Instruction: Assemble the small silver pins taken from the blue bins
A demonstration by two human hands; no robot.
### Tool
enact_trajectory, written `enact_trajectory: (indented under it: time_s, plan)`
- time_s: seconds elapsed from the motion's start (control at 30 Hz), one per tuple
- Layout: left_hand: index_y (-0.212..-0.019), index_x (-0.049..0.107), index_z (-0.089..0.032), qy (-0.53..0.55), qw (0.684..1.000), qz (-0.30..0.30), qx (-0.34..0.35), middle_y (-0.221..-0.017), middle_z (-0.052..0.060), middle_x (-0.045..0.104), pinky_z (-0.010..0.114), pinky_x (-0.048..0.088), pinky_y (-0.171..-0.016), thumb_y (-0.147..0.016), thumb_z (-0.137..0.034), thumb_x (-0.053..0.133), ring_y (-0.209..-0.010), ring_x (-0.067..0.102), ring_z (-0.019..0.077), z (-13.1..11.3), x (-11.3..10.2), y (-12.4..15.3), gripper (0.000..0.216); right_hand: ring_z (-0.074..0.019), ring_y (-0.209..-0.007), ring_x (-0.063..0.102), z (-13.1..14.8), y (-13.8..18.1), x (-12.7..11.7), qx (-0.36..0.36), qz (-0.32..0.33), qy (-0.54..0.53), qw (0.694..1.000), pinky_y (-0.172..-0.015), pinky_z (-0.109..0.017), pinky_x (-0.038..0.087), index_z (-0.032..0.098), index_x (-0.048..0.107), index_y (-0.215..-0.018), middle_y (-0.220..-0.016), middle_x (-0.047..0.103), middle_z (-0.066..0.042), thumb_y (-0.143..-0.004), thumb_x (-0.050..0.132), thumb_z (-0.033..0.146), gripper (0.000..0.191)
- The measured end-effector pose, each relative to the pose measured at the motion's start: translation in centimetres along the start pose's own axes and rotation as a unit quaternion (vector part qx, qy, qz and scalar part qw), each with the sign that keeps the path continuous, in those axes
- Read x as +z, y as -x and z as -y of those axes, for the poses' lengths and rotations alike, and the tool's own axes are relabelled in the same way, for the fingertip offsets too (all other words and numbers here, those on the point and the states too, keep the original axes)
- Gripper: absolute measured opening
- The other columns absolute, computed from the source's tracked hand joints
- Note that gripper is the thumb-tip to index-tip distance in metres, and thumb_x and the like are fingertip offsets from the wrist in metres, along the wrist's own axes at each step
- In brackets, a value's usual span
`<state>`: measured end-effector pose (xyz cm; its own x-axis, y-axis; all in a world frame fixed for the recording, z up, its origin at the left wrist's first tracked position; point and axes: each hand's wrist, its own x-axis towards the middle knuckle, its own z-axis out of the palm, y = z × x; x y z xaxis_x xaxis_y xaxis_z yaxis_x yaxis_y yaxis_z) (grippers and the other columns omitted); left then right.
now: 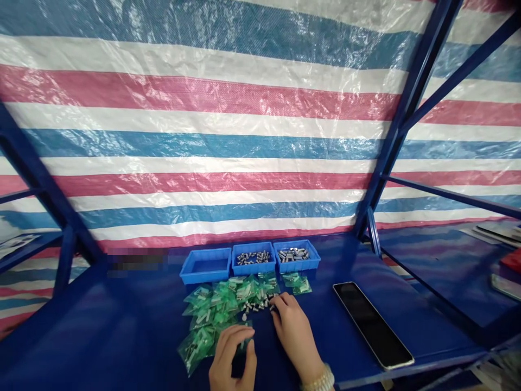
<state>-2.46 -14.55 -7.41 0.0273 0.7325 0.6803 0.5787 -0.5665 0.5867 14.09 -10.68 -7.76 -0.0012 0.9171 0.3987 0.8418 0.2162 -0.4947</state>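
Note:
My right hand point(295, 328) has its fingers bent, thumb and fingertips drawn together at the edge of a loose pile of small metal parts point(255, 305). What is pinched there, if anything, is too small to make out. Lower and to the left is my left hand point(233, 355), its thumb apart from its curved fingers. A small clear green bag point(245, 343) shows by its fingertips; I see no firm grip on it. Several green plastic bags point(203, 315) holding small metal pieces lie heaped left of and behind the pile.
Behind the bags stand three blue trays: an empty left tray point(206, 266), a middle tray point(254, 267) and a right tray point(299, 264) with metal pieces. A phone point(372, 326) lies on the blue table point(122, 331). Blue metal posts point(393, 130) and striped sheeting point(223, 146) enclose the back.

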Motion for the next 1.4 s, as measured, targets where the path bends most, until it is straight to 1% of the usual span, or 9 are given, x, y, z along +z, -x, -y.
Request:
enact_trajectory:
  time_s: [0.2, 0.3, 0.37, 0.43, 0.63, 0.83, 1.03, 1.23, 1.4]
  plan:
    - [-0.092, 0.068, -0.024, 0.021, 0.999, 0.020, -0.026, -0.093, 0.005, 0.071, 0.030, 0.058, -0.078, -0.088, -0.020, 0.059, -0.088, 0.071, 0.0216, 0.1, -0.1, -0.1, 0.011, -0.0239, -0.077, 0.062, -0.2, 0.3, 0.1, 0.016, 0.016, -0.041, 0.999, -0.070, -0.033, 0.049, 0.020, 0.058, -0.079, -0.083, 0.061, -0.005, -0.081, 0.050, -0.004, 0.025]
    - [-0.092, 0.068, -0.024, 0.033, 0.998, 0.022, -0.049, -0.094, 0.005, 0.071, 0.031, 0.058, -0.079, -0.089, -0.022, 0.058, -0.089, 0.070, 0.0214, 0.0, -0.1, 0.1, 0.010, -0.0217, -0.078, 0.063, 0.3, 0.5, -0.6, 0.019, 0.009, -0.145, 0.989, -0.072, -0.031, 0.049, 0.018, 0.062, -0.090, -0.086, 0.062, -0.005, -0.085, 0.045, -0.003, 0.027]
    - [-0.092, 0.069, -0.024, 0.042, 0.997, 0.023, -0.062, -0.093, 0.005, 0.071, 0.031, 0.057, -0.080, -0.089, -0.023, 0.058, -0.089, 0.070, 0.0214, -0.1, -0.1, 0.2, 0.011, -0.0204, -0.084, 0.065, 1.0, 0.7, -1.4, 0.008, 0.001, -0.230, 0.973, -0.076, -0.030, 0.049, 0.018, 0.064, -0.096, -0.093, 0.063, -0.006, -0.090, 0.042, 0.001, 0.029]
    - [-0.091, 0.069, -0.024, 0.050, 0.996, 0.025, -0.073, -0.093, 0.005, 0.072, 0.031, 0.057, -0.080, -0.089, -0.024, 0.058, -0.090, 0.070, 0.0216, -0.2, -0.1, 0.1, 0.011, -0.0197, -0.086, 0.065, 1.7, 1.0, -2.1, 0.002, -0.003, -0.295, 0.956, -0.078, -0.028, 0.049, 0.019, 0.066, -0.095, -0.094, 0.064, -0.006, -0.094, 0.042, 0.006, 0.027]
    - [-0.092, 0.071, -0.023, 0.090, 0.987, 0.031, -0.129, -0.095, 0.006, 0.073, 0.032, 0.058, -0.082, -0.088, -0.027, 0.060, -0.091, 0.071, 0.0232, -0.6, -0.2, -0.1, 0.012, -0.0217, -0.091, 0.064, 3.0, 1.8, -3.3, 0.071, -0.038, -0.445, 0.892, -0.071, -0.026, 0.050, 0.021, 0.072, -0.086, -0.099, 0.064, -0.006, -0.087, 0.065, 0.021, 0.007]
    - [-0.099, 0.068, -0.023, 0.210, 0.957, 0.048, -0.194, -0.096, 0.005, 0.074, 0.029, 0.058, -0.085, -0.085, -0.029, 0.065, -0.091, 0.072, 0.0217, -2.5, -0.5, -0.3, 0.015, -0.0186, -0.074, 0.067, 3.9, 2.7, -4.6, 0.100, -0.002, -0.541, 0.835, -0.069, -0.025, 0.052, 0.021, 0.073, -0.081, -0.079, 0.070, -0.002, -0.080, 0.076, 0.028, 0.008]
    - [-0.098, 0.069, -0.023, 0.251, 0.945, 0.042, -0.208, -0.093, 0.004, 0.073, 0.026, 0.059, -0.080, -0.083, -0.029, 0.069, -0.088, 0.072, 0.0200, -3.9, -1.1, -0.8, 0.016, -0.0210, -0.081, 0.069, 4.8, 3.1, -5.9, 0.079, -0.015, -0.508, 0.858, -0.075, -0.028, 0.052, 0.020, 0.076, -0.082, -0.082, 0.074, -0.004, -0.082, 0.073, 0.024, 0.004]
    - [-0.094, 0.071, -0.021, 0.286, 0.925, 0.047, -0.246, -0.090, 0.004, 0.074, 0.028, 0.060, -0.078, -0.078, -0.034, 0.074, -0.085, 0.073, 0.0219, -4.1, -1.1, -0.9, 0.021, -0.0182, -0.072, 0.061, 4.9, 2.9, -6.2, 0.045, -0.033, -0.449, 0.892, -0.068, -0.026, 0.047, 0.019, 0.072, -0.076, -0.075, 0.068, -0.002, -0.081, 0.073, 0.022, 0.006]
    - [-0.090, 0.071, -0.021, 0.255, 0.938, 0.055, -0.229, -0.086, 0.004, 0.072, 0.028, 0.060, -0.076, -0.081, -0.037, 0.071, -0.082, 0.072, 0.0209, -4.4, -1.4, -1.6, 0.019, -0.0167, -0.068, 0.056, 5.1, 3.3, -5.0, 0.083, -0.002, -0.474, 0.877, -0.063, -0.025, 0.044, 0.018, 0.068, -0.074, -0.071, 0.063, -0.002, -0.087, 0.068, 0.036, 0.023]
